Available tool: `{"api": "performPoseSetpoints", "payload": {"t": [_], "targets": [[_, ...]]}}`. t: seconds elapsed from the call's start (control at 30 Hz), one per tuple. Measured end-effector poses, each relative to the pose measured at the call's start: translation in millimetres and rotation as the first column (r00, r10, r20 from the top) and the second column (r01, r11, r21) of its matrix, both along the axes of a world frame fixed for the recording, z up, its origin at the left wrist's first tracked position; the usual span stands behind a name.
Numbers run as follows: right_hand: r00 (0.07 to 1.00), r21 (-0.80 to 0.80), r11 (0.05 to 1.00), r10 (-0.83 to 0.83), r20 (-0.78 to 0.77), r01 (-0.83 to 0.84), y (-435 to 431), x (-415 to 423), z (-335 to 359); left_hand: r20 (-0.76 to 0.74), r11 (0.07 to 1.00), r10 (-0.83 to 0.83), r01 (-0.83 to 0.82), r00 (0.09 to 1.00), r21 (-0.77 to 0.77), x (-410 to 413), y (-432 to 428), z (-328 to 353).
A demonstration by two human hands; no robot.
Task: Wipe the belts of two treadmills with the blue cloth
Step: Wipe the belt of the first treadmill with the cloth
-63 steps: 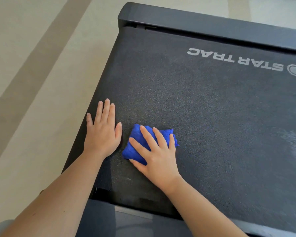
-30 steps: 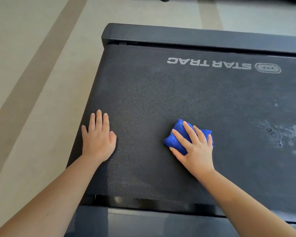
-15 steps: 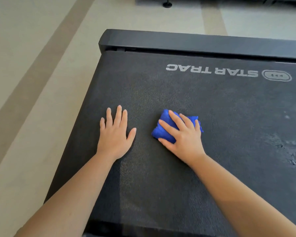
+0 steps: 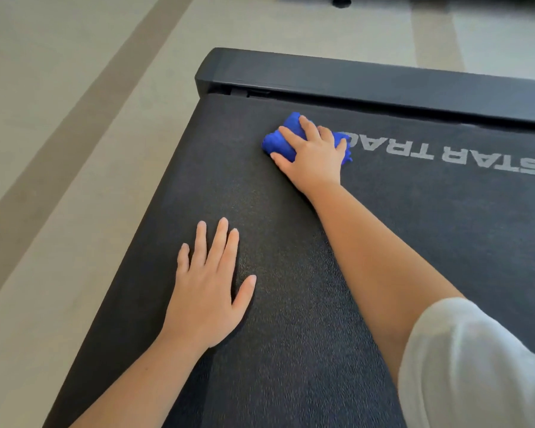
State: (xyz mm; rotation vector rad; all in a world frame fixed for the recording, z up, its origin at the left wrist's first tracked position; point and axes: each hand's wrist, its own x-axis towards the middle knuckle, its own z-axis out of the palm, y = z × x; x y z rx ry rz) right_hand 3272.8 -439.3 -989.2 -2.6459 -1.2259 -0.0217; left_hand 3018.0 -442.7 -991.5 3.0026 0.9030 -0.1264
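The belt (image 4: 291, 273) is big and the blue cloth (image 4: 278, 143) is small, so I think the job wants long, straight rubs, each one beside the last, so no strip is missed. The left hand (image 4: 206, 291) lies flat on the belt near its left edge, fingers straight and close together, thumb out; it holds nothing; it is good to lean on it so the far reach is steady. The right hand (image 4: 314, 159) is far out near the top of the belt, fingers bent over the bunched cloth, thumb at its side, pressing it down right where the white letters (image 4: 445, 154) end; press firm, and do not let the cloth roll out from under the fingers.

The floor (image 4: 44, 41) is pale with a brown stripe (image 4: 78, 118); the belt is dark and bumpy; a smooth dark bar (image 4: 352, 78) runs across its far end; a white sleeve (image 4: 476, 366) shows at the bottom right; only one treadmill is plain to see.
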Motion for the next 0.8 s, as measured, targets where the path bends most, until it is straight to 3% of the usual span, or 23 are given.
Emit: {"api": "performPoseSetpoints", "payload": {"t": [0.17, 0.37, 0.6, 0.8], "targets": [[0.990, 0.184, 0.976, 0.096, 0.105, -0.114, -70.7, -53.7, -9.4, -0.014, 1.000, 0.011, -0.012, 1.000, -0.011, -1.7, -2.9, 2.5], [0.946, 0.177, 0.932, 0.293, 0.141, -0.316, -129.2, -70.9, -11.8, -0.011, 1.000, 0.014, -0.015, 1.000, -0.024, -2.0, -3.3, 0.4], [0.999, 0.060, 0.998, -0.019, 0.026, 0.018, -50.7, 38.6, -4.5, 0.000, 1.000, 0.010, -0.010, 1.000, 0.027, -1.0, -2.2, -2.4], [0.999, 0.033, 0.998, -0.047, -0.005, 0.047, -45.9, 42.7, -2.8, 0.016, 0.999, -0.002, 0.001, 1.000, 0.040, -1.2, -2.0, -1.5]]}}
